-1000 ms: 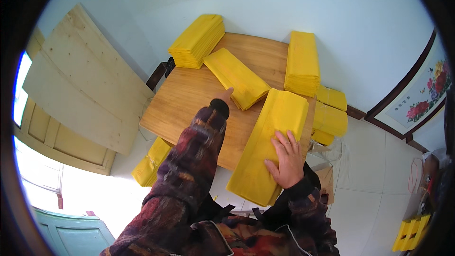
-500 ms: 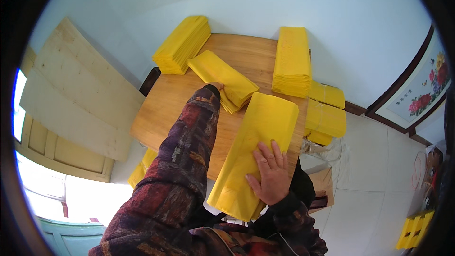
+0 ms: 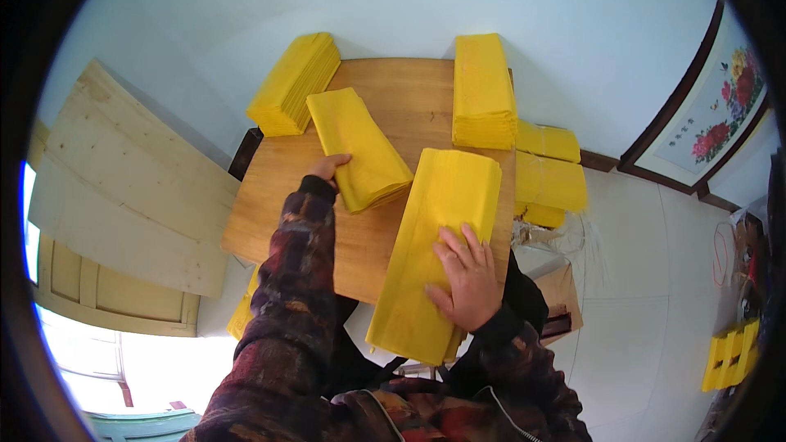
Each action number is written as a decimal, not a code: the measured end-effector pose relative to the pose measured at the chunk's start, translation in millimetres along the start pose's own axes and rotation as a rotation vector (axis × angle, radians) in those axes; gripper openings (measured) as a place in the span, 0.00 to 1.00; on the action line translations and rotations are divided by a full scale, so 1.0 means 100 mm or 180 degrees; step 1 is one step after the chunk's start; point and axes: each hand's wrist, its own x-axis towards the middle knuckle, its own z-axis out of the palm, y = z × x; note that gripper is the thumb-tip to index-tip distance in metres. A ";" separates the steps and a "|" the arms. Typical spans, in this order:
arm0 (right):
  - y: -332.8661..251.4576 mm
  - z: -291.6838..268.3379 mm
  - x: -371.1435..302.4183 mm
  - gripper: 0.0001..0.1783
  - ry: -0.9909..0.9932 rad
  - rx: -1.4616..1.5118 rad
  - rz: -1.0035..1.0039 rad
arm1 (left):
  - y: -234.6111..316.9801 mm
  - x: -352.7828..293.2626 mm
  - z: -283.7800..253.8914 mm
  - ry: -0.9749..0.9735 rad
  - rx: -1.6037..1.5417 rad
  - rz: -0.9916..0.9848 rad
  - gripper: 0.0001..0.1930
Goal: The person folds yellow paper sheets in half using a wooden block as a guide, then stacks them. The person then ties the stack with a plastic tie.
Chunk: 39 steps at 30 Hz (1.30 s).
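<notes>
A long stack of yellow paper sheets (image 3: 434, 229) lies on the wooden table (image 3: 286, 205), hanging over its near edge. My right hand (image 3: 467, 278) rests flat on the stack's near half, fingers spread. My left hand (image 3: 329, 169) reaches forward and touches the near-left edge of a smaller folded yellow stack (image 3: 360, 147) in the middle of the table; its fingers are partly hidden under the paper. Two more yellow stacks sit at the far left corner (image 3: 295, 82) and the far right (image 3: 483, 90).
More yellow bundles (image 3: 548, 172) are piled beyond the table's right edge. Pale wooden boards (image 3: 123, 188) lean at the left. A flower picture (image 3: 720, 115) hangs on the right wall. Small yellow items (image 3: 729, 356) stand on the floor at the far right.
My left arm has reached forward to the smaller folded stack and its hand now touches it. My right hand stays flat on the long stack. The view has shifted, so everything sits lower in frame.
</notes>
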 end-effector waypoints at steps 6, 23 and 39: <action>0.02 0.04 0.01 0.29 0.0006 -0.0096 -0.0036 | -0.04 -1.23 -0.73 -0.0348 0.0487 0.0403 0.22; 0.22 0.18 0.01 0.34 -0.0221 -0.0092 0.0209 | -0.47 -2.17 0.72 -0.1734 0.0494 0.0025 0.28; 0.36 0.20 -0.06 0.32 0.0366 0.0530 -0.0144 | -0.46 -2.09 0.71 -0.1406 0.0736 -0.0052 0.24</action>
